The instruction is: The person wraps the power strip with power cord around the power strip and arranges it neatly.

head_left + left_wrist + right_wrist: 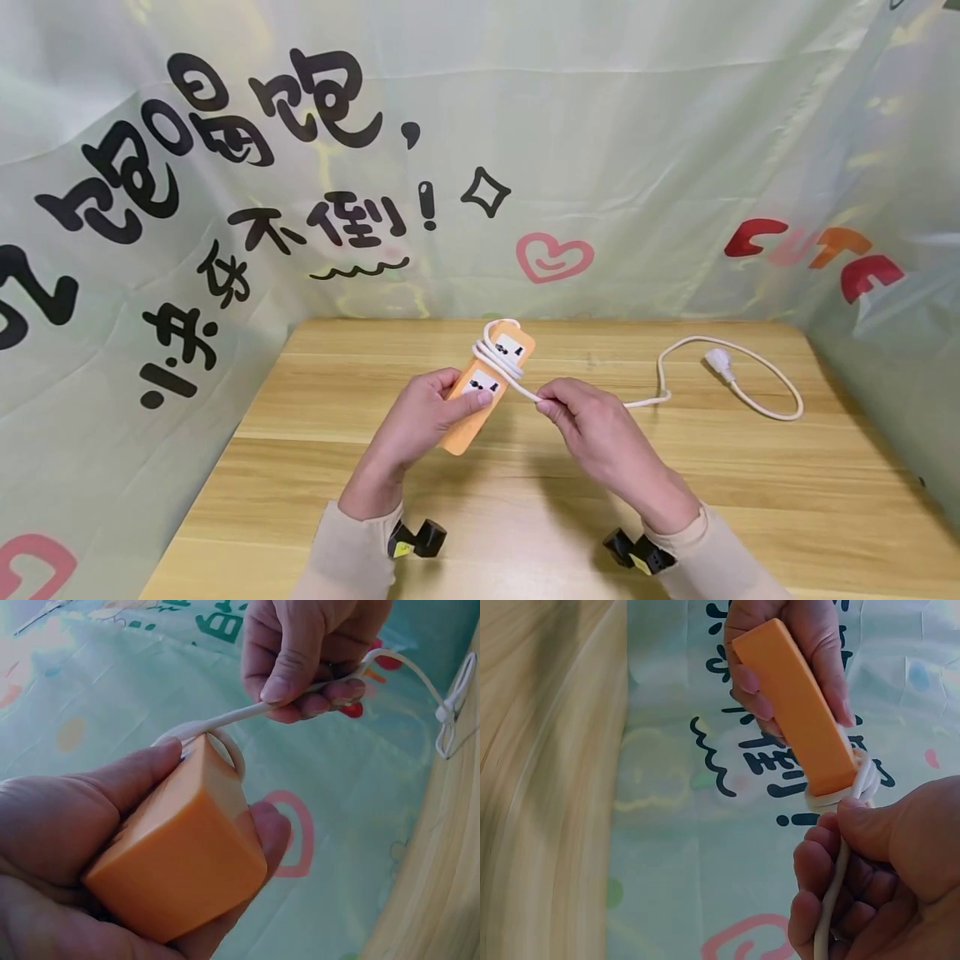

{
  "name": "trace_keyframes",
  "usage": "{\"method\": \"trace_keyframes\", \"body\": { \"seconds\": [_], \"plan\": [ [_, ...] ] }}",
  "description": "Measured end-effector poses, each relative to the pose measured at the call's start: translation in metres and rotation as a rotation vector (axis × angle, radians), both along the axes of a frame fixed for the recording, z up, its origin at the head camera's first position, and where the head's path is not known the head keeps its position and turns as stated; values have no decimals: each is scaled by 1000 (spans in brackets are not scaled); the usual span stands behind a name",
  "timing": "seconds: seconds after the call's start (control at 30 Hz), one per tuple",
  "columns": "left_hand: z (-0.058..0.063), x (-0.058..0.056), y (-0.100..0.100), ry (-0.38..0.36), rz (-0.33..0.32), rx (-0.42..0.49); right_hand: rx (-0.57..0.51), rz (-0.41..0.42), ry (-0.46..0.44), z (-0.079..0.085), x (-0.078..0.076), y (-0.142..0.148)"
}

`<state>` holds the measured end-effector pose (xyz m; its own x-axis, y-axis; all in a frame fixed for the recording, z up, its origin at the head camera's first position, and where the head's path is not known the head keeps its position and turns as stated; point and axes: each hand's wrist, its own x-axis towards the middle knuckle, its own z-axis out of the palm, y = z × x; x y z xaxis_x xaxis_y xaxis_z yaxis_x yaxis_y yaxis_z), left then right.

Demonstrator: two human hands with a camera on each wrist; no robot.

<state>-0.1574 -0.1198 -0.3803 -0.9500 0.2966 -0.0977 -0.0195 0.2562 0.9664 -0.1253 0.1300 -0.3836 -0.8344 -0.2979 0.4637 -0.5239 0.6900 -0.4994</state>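
My left hand (427,417) grips an orange power strip (462,432) around its lower half, the thumb lying across the white socket face. White cord (498,360) is looped a few times around the strip's upper part, above the thumb. To the right, my right hand (600,429) pinches the cord between thumb and fingers, and the stretch from there to the strip runs straight. In the right wrist view the cord (841,870) passes on along the curled fingers. The left wrist view shows the strip's orange end (180,862) resting in the left palm.
The loose cord curves over the wooden table (315,500) at the right, ending in a white plug (717,362). A printed curtain (637,167) stands behind the table and along its sides. Each wrist wears a small black camera (429,538).
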Motion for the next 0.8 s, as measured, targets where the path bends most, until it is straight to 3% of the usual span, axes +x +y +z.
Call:
{"method": "trace_keyframes", "body": {
  "seconds": [0.27,0.5,0.8],
  "plan": [
    [4,1,-4,-71,-104,128,-13,-53,1,-1,-3,2],
    [5,2,-7,-77,-117,222,-31,-104,-5,-2,-8,7],
    [8,2,-10,-147,-132,431,-177,-34,48,-2,-9,10]
  ]
}}
